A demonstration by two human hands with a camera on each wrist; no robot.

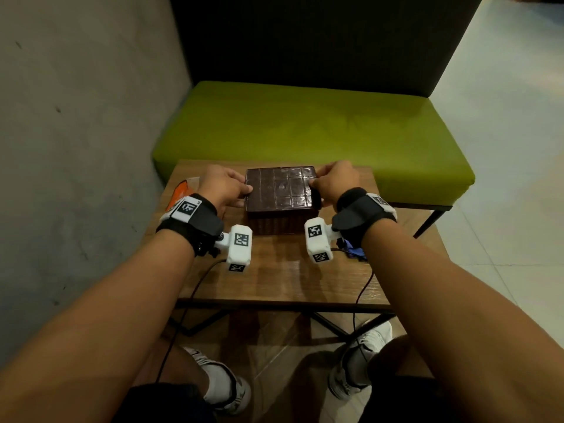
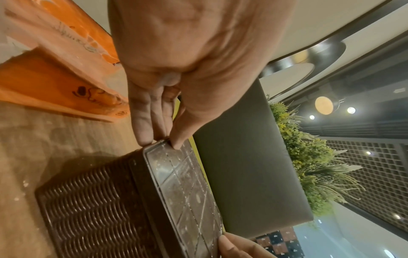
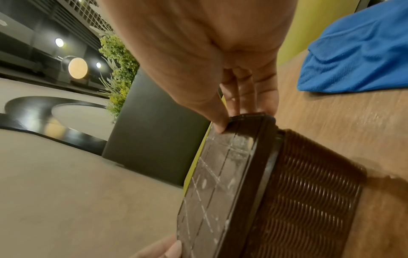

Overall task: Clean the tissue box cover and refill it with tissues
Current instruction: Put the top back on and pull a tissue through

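A dark brown tissue box cover (image 1: pixel 279 206) with woven sides (image 2: pixel 88 206) stands on the wooden table (image 1: pixel 283 279), its gridded bottom panel (image 1: pixel 280 187) facing up. My left hand (image 1: pixel 227 186) pinches the panel's left edge (image 2: pixel 163 142), thumb on top and fingers on the side. On the opposite edge my right hand (image 1: pixel 331 181) pinches the panel (image 3: pixel 220 174) the same way. In the right wrist view the panel stands slightly off the woven body (image 3: pixel 309 200). An orange pack of tissues (image 2: pixel 50 69) lies just left of my left hand.
A blue cloth (image 3: pixel 357 52) lies on the table to the right, behind my right wrist. A green bench seat (image 1: pixel 305 129) with a dark backrest stands beyond the table. A grey wall (image 1: pixel 76 132) runs along the left.
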